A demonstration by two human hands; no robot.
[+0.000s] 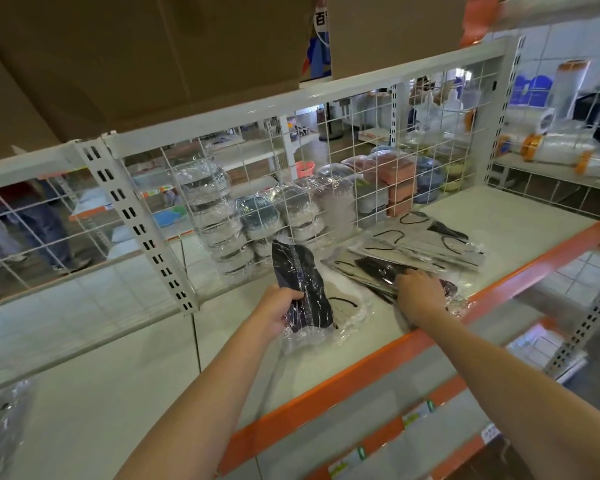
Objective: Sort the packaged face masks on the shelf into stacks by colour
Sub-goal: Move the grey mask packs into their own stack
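On the white shelf (pixel 326 362) with its orange front edge, a clear-wrapped bundle of black face masks (pixel 300 289) was held upright, gripped by the left hand (pixel 279 311). The right hand (pixel 418 294) was laid, fingers loosely spread, on a flat black packaged mask (pixel 378 271) beside a fanned pile of grey packaged masks (pixel 426 245), in front of the white wire-grid back panel (pixel 326 161).
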